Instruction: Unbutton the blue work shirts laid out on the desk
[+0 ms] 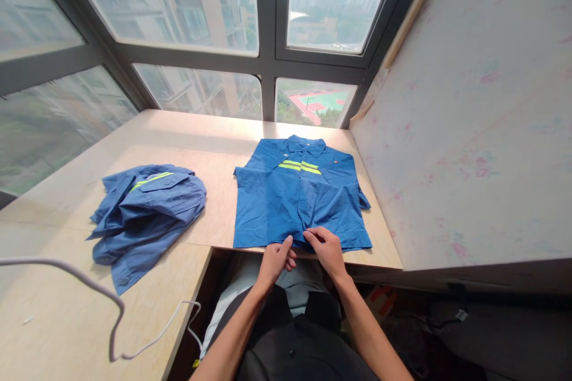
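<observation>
A blue short-sleeved work shirt [286, 202] lies spread on the wooden surface, collar toward the window, with yellow-green stripes across its chest. At the middle of its near hem, my left hand [276, 261] is closed, thumb and fingers pinching the edge of the cloth. Just to the right, the fingers of my right hand [328, 252] pinch the hem beside the front placket. The cloth is wrinkled along the placket above both hands. Farther left, a second blue work shirt [152, 214] with similar stripes lies crumpled, apart from my hands.
The pale wooden tabletop [214, 143] runs up to the grey window frame [267, 95]. A patterned wall [465, 131] borders it on the right. A white cable [117, 321] crosses the left front and hangs over the edge. Below the tabletop's front edge is a dark recess.
</observation>
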`<state>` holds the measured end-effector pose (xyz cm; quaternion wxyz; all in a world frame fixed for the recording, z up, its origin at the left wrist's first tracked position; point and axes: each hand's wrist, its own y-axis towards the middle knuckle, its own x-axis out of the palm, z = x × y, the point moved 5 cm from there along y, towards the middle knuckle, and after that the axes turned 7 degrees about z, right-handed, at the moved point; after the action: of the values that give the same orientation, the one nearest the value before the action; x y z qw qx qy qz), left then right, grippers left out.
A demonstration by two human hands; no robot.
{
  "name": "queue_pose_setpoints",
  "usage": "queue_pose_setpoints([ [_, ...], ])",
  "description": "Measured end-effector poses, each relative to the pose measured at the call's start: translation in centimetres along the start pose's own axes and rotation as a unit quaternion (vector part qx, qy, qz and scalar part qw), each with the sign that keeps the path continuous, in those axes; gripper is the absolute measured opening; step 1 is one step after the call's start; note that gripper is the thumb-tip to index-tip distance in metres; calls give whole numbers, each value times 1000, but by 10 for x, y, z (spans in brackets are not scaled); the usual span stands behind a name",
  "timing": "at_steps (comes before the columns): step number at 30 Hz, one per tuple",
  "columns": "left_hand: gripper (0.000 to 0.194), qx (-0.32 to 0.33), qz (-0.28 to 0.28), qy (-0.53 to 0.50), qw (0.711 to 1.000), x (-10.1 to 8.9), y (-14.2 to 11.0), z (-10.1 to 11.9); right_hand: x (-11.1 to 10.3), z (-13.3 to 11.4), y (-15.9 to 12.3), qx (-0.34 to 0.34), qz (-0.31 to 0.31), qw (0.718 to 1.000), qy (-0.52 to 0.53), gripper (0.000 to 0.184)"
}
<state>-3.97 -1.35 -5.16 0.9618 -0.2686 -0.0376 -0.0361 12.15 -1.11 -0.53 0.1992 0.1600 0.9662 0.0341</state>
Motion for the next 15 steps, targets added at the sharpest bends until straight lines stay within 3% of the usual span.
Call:
queue_pose_setpoints([
  [3, 59, 8, -21, 17, 1000, 0, -11, 8, 4, -1, -1, -28, -15, 999, -10, 23],
  [6, 47, 81, 50, -25, 995, -4, -17, 25, 9, -3, -3, -44, -30, 998, -15, 22],
  [9, 47, 107, 97, -16, 989, -3, -16, 35, 12, -7, -6, -51, -26, 998, -8, 22],
  [15, 32, 139, 66, -4, 988, 4, -11, 36, 14, -10, -6, -41, -59, 997, 15, 23],
])
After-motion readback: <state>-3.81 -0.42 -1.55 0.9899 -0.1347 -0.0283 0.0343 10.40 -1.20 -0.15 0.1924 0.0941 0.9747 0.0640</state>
